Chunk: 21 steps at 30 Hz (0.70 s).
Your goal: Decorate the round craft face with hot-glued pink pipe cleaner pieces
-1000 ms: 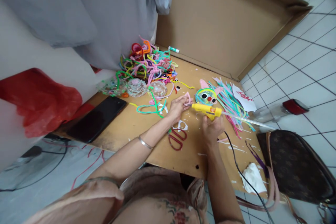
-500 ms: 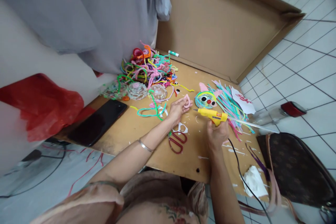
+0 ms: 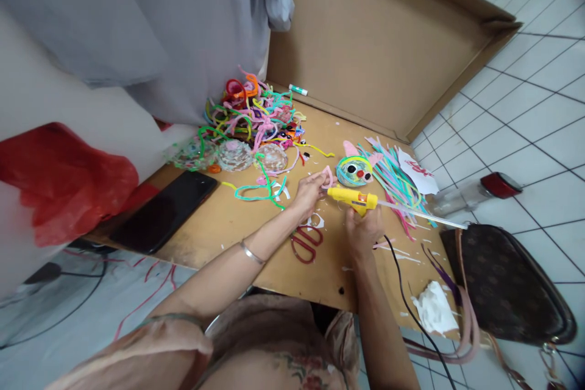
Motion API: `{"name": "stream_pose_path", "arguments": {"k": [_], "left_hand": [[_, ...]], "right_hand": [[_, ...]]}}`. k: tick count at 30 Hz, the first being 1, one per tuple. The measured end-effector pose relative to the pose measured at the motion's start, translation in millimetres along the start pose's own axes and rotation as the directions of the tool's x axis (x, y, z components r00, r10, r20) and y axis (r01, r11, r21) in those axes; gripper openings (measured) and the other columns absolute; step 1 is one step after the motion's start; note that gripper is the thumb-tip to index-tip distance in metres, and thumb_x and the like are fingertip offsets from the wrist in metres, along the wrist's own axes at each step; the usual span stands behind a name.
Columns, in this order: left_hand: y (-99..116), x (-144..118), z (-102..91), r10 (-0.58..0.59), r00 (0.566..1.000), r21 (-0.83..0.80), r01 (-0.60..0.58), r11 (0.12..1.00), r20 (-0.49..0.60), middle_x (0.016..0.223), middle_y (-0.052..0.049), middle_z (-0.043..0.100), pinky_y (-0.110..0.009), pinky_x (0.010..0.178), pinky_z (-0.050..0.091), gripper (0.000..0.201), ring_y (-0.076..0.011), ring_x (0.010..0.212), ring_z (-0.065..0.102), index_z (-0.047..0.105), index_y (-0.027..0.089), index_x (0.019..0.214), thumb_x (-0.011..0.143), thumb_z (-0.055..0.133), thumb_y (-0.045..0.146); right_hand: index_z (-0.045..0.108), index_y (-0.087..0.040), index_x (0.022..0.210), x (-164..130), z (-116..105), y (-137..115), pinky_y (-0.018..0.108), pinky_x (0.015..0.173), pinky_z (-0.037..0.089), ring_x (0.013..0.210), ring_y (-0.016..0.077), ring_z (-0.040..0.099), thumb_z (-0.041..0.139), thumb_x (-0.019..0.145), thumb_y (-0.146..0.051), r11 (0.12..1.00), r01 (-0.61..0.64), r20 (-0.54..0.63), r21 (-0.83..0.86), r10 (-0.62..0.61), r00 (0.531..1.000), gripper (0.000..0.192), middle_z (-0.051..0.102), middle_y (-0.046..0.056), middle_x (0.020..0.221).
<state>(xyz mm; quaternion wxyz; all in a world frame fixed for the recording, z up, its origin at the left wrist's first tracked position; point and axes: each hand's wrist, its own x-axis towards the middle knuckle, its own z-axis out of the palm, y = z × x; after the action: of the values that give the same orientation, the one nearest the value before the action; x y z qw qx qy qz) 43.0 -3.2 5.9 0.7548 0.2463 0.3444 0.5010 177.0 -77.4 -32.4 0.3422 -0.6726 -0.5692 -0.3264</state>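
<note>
Head view: gluing is in hand; yellow glue gun [image 3: 351, 197] is gripped by right hand [image 3: 363, 233], nozzle apparently touching pink pipe-cleaner loop [image 3: 328, 177] pinched by left hand [image 3: 309, 190]; steady placement is needed next.

A low wooden table [image 3: 214, 225] is set on a floor of white tiles [image 3: 539, 128] with dark grout lines. A large sheet of brown cardboard [image 3: 375, 36] is propped behind the table, and grey fabric [image 3: 183, 18] is hung beside it at the left. The scene is lit evenly by soft daylight.
</note>
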Motion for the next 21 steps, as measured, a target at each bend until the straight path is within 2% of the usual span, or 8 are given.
{"name": "stream_pose_path", "arguments": {"k": [6, 13, 21], "left_hand": [[0.5, 0.1, -1.9, 0.008, 1.0, -0.026, -0.008, 1.0, 0.002, 0.092, -0.011, 0.076, -0.025, 0.078, 0.05, 0.016, -0.0135, 0.075, 0.07, 0.07, 0.013, 0.092, 0.085, 0.063, 0.026], [0.0, 0.5, -2.0, -0.002, 1.0, -0.015, 0.002, 1.0, 0.002, 0.091, -0.01, 0.076, -0.027, 0.081, 0.05, 0.017, -0.0138, 0.078, 0.07, 0.07, 0.013, 0.093, 0.084, 0.064, 0.027], [2.8, 1.8, 0.1, -0.01, 1.0, -0.019, 0.009, 1.0, -0.015, 0.089, -0.01, 0.076, -0.025, 0.079, 0.05, 0.016, -0.0133, 0.075, 0.07, 0.069, 0.013, 0.094, 0.085, 0.062, 0.024]], "right_hand": [[0.056, -0.015, 0.101, 0.2, 2.3, 6.0, 0.031, 0.059, 0.044, 0.069, 0.023, 0.056, 0.049, 0.083, -0.03, 0.999, -0.035, -0.048, -0.023, 0.034, 0.998, 0.024, 0.057, 0.007, 0.076], [0.056, -0.012, 0.107, -0.2, 1.6, 4.4, 0.032, 0.063, 0.043, 0.076, 0.0254, 0.059, 0.048, 0.084, -0.029, 0.998, -0.057, 0.006, 0.012, 0.057, 0.998, 0.03, 0.06, 0.01, 0.081], [0.057, -0.013, 0.104, -0.6, 1.9, 8.5, 0.034, 0.065, 0.045, 0.077, 0.0262, 0.059, 0.048, 0.083, -0.031, 0.992, -0.125, 0.014, 0.031, 0.124, 0.992, 0.028, 0.06, 0.011, 0.081]]}}
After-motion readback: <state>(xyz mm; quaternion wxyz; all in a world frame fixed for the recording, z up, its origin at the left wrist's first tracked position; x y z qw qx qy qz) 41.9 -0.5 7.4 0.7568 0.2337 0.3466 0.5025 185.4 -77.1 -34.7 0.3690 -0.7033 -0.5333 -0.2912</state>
